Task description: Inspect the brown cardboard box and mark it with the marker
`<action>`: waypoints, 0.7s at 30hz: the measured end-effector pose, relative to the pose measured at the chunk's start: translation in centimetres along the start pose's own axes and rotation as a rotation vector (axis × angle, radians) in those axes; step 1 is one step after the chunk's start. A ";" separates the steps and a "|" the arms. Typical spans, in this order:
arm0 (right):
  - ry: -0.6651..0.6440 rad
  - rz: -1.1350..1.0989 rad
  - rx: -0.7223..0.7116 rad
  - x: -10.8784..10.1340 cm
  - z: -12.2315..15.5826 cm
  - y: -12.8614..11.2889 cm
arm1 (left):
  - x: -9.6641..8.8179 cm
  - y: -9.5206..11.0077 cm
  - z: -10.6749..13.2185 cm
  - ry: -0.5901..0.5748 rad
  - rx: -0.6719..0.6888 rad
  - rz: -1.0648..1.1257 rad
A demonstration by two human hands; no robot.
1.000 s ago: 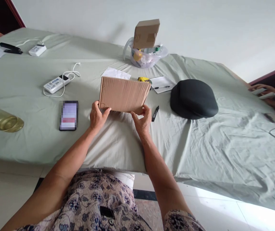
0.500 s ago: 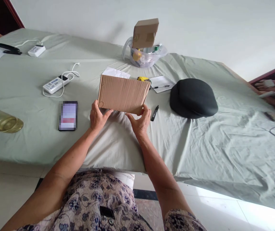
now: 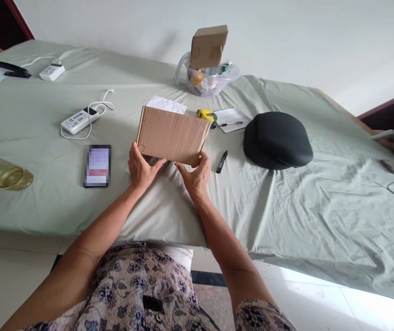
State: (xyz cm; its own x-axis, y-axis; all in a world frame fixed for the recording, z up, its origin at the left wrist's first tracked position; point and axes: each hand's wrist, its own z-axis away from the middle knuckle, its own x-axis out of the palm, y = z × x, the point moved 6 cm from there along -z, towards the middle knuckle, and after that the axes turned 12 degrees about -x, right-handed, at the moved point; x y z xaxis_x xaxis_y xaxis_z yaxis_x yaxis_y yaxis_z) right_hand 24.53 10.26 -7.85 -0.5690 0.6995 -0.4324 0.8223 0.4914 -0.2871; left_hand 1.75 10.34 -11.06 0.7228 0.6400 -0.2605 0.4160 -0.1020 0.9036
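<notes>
A flat brown cardboard box [image 3: 172,134] is tilted up in front of me, held by its two near corners. My left hand [image 3: 142,168] grips the left corner, thumb along the near edge. At the right corner my right hand [image 3: 196,174] is closed on the box too, its thumb pointing inward. Fingers behind the box are partly hidden. Just beyond it lie a white paper [image 3: 166,105] and a yellow tape measure [image 3: 206,116]. A black marker [image 3: 222,162] rests to the right of my right hand.
A black cap-shaped case [image 3: 278,140] and a notepad [image 3: 231,120] with a pen are on the right. Leftward are a phone [image 3: 98,166], a white power strip [image 3: 79,120] and a yellowish bottle [image 3: 7,172]. A clear basket [image 3: 211,85] holds another carton [image 3: 208,46].
Both hands have shifted the cardboard box slightly to the left and turned it a little; more of the tape measure shows. At far right, a person's hand has moved mostly out of sight.
</notes>
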 end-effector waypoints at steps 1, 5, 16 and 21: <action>-0.006 0.005 0.011 0.1 0.1 0.1 | 0.0 0.1 0.2 0.007 -0.003 -0.003; 0.026 0.003 0.021 0.1 0.1 0.4 | 0.1 0.1 0.5 0.025 0.019 0.037; 0.070 -0.258 -0.237 -1.9 -0.8 -3.1 | -0.6 0.5 -1.2 -0.099 0.194 0.125; -0.051 -0.343 -0.346 -1.6 -0.4 -5.4 | 0.0 1.4 0.0 -0.175 0.345 0.085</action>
State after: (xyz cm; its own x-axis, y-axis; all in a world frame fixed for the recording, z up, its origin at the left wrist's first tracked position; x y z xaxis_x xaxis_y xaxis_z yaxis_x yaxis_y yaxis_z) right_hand 20.96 6.70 -5.26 -0.7979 0.4449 -0.4066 0.5304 0.8388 -0.1230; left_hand 2.30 10.19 -9.81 0.8332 0.4823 -0.2707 0.4903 -0.4178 0.7649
